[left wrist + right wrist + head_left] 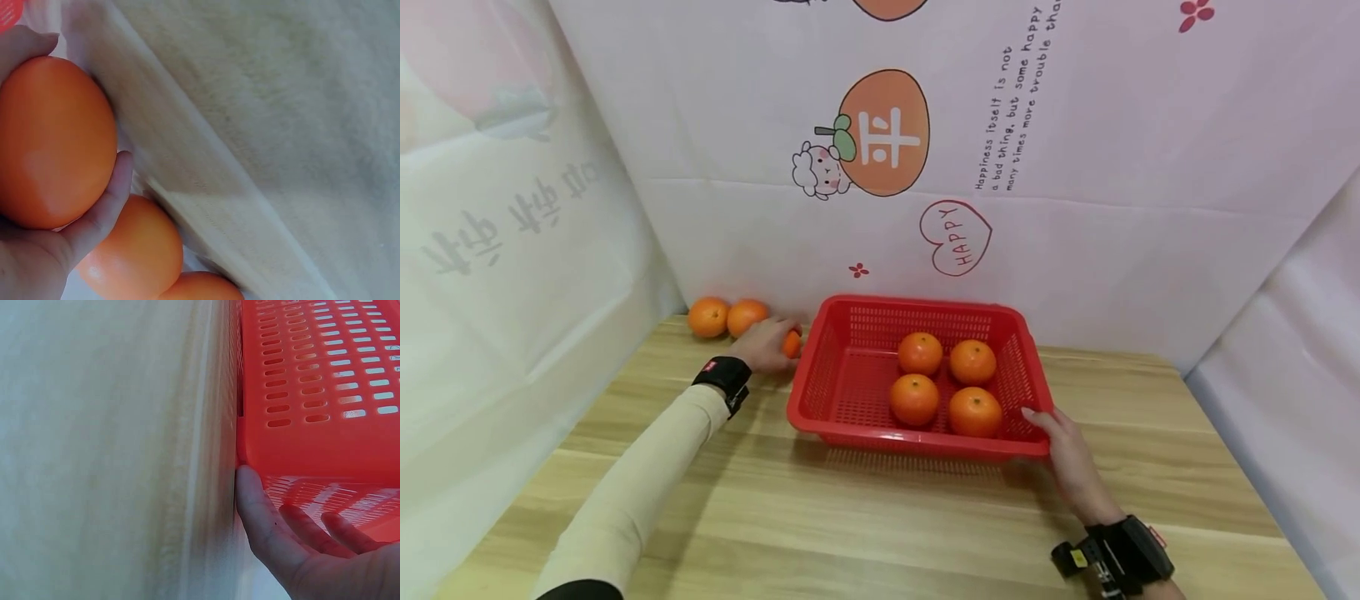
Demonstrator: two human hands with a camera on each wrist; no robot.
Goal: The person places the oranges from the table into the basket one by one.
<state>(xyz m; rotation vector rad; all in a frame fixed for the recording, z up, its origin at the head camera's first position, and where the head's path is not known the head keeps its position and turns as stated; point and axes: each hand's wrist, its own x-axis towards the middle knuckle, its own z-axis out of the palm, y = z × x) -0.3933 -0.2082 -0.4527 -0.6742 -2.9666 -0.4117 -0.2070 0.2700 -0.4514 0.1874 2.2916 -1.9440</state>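
My left hand [764, 346] grips an orange [59, 144] just left of the red basket, with fingers and thumb around it. Behind that hand, two more oranges lie side by side against the back cloth, the outer orange [708, 317] and the nearer orange [747, 317]. At the front right corner of the red plastic basket [917, 437], my right hand [1070, 458] holds the rim, its thumb reaching over the inside. Several oranges sit in the basket's right half, among them a front orange [975, 412]. The right wrist view shows the slotted basket wall [300, 450] beside the fingers.
A wooden table [865, 525] lies under everything. White printed cloth [737, 142] rises at the back, with further cloth walls at the left [542, 350] and right [1292, 358].
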